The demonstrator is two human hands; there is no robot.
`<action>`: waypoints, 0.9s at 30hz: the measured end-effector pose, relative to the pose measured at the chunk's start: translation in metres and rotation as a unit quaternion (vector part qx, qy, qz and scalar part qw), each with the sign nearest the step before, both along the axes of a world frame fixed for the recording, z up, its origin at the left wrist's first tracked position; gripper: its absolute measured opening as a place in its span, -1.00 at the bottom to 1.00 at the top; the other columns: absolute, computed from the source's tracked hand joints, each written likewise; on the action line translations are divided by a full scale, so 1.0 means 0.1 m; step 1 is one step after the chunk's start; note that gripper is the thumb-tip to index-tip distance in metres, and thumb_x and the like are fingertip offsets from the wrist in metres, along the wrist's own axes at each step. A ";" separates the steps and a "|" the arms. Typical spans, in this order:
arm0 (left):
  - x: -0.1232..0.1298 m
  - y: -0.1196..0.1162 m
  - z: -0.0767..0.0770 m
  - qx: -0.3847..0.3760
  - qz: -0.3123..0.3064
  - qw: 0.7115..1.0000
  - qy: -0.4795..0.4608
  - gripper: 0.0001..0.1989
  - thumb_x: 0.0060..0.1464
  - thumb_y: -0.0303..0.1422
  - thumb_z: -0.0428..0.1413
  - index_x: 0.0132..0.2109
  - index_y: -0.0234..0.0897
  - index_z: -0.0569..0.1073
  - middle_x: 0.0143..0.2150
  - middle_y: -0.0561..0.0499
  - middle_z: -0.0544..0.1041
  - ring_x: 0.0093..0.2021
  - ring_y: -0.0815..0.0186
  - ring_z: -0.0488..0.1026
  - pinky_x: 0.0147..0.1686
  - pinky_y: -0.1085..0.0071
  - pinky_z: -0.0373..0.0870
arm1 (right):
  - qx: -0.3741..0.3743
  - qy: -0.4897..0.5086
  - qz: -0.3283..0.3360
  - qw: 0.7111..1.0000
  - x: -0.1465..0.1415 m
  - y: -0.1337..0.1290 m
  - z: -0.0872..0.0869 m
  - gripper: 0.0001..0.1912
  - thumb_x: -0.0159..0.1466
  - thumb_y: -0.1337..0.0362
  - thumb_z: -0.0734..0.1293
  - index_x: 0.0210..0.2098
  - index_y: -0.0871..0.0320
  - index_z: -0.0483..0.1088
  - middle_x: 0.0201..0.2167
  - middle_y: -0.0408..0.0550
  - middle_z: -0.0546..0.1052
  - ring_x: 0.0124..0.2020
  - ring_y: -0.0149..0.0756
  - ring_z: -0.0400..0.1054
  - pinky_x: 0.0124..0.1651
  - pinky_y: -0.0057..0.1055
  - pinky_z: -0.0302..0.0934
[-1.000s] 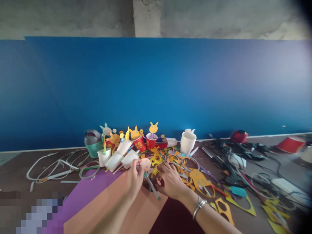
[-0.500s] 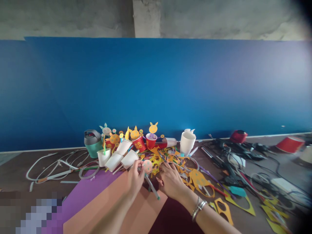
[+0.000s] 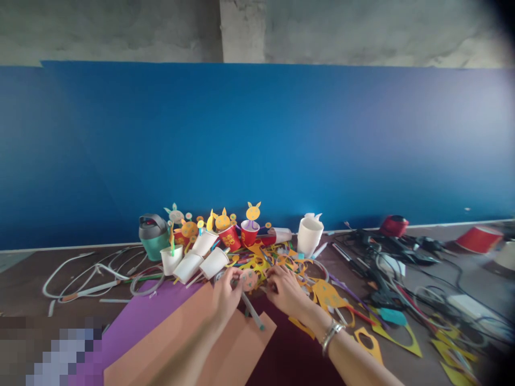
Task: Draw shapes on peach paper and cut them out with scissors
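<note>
While white cups lie tipped, one red cup (rabbit-topped) stands.

Pink dotted paper disc on straw

You have a blue board along the far side under a concrete pillar, a green flask and white tubing left, black cords and a red cup right
</note>
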State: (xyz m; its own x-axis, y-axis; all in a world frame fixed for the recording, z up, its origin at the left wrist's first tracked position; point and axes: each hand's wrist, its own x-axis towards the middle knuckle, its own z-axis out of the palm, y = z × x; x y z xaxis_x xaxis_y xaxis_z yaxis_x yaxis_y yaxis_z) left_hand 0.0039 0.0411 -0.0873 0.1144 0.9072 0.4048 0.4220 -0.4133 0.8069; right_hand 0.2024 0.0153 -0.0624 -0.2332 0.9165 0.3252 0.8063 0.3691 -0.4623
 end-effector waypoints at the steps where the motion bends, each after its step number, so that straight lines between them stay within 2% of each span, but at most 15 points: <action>1: 0.01 -0.01 0.00 -0.010 -0.008 1.000 -0.001 -0.80 0.13 -0.23 0.02 -0.24 -0.26 0.42 -0.31 -0.05 0.55 -0.27 0.22 0.52 -0.30 0.37 0.44 | -0.002 0.021 0.000 1.000 0.00 0.01 -0.01 -0.90 0.07 0.43 0.28 -0.55 0.16 0.39 -0.20 -0.05 0.46 -0.12 -0.21 0.27 -0.06 -0.35 0.08; 5: 0.07 -0.06 -0.02 -0.050 -0.072 0.996 0.025 -0.79 0.12 -0.23 0.05 -0.20 -0.25 0.48 -0.28 -0.04 0.59 -0.26 0.22 0.54 -0.35 0.43 0.43 | 0.003 0.058 0.018 0.998 -0.03 0.02 -0.03 -0.86 0.11 0.42 0.27 -0.55 0.16 0.40 -0.24 -0.07 0.46 -0.17 -0.25 0.28 -0.07 -0.37 0.09; 10: 0.12 -0.12 -0.06 -0.050 -0.118 0.986 0.107 -0.81 0.13 -0.29 0.03 -0.20 -0.21 0.52 -0.30 -0.01 0.60 -0.32 0.25 0.54 -0.35 0.44 0.40 | 0.015 0.006 0.030 0.999 -0.06 -0.03 -0.04 -0.87 0.08 0.44 0.28 -0.56 0.15 0.40 -0.25 -0.07 0.45 -0.15 -0.24 0.25 -0.04 -0.35 0.05; 14: 0.11 -0.15 0.01 -0.017 -0.109 0.979 0.173 -0.83 0.13 -0.33 0.03 -0.23 -0.18 0.52 -0.34 0.04 0.58 -0.37 0.27 0.52 -0.40 0.45 0.37 | 0.025 -0.029 0.023 0.999 -0.06 -0.04 -0.04 -0.87 0.09 0.42 0.28 -0.56 0.15 0.40 -0.29 -0.06 0.43 -0.15 -0.22 0.23 -0.05 -0.33 0.04; 20: 0.09 -0.15 0.07 0.055 -0.089 0.982 0.158 -0.79 0.11 -0.45 0.00 -0.17 -0.19 0.49 -0.16 -0.03 0.55 -0.13 0.24 0.49 -0.15 0.38 0.39 | 0.022 -0.036 0.030 0.999 -0.06 -0.06 -0.02 -0.90 0.09 0.41 0.29 -0.51 0.14 0.43 -0.25 -0.07 0.42 -0.11 -0.22 0.22 -0.02 -0.33 0.02; 24: 0.07 -0.13 0.07 0.075 -0.056 0.987 0.133 -0.80 0.16 -0.41 -0.02 -0.15 -0.21 0.48 -0.24 -0.03 0.56 -0.21 0.26 0.51 -0.23 0.40 0.42 | 0.028 -0.018 0.021 0.999 -0.04 -0.06 0.02 -0.85 0.08 0.49 0.26 -0.42 0.14 0.40 -0.26 -0.10 0.45 -0.13 -0.27 0.25 -0.04 -0.37 0.02; 27: 0.05 -0.12 0.08 0.067 -0.039 0.990 0.114 -0.81 0.21 -0.36 -0.04 -0.16 -0.20 0.47 -0.30 0.01 0.59 -0.32 0.30 0.53 -0.34 0.46 0.41 | 0.029 -0.015 -0.006 0.999 -0.03 -0.05 0.05 -0.85 0.16 0.47 0.23 -0.38 0.14 0.38 -0.31 -0.09 0.48 -0.19 -0.27 0.29 -0.11 -0.38 0.05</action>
State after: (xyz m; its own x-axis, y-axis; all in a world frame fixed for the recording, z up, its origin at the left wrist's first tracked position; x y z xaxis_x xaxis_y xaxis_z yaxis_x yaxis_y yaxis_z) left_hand 0.0092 0.0286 -0.0789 0.2848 0.8320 0.4762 0.5488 -0.5488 0.6306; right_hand 0.1990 0.0105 -0.0577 -0.2328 0.8990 0.3709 0.8241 0.3849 -0.4156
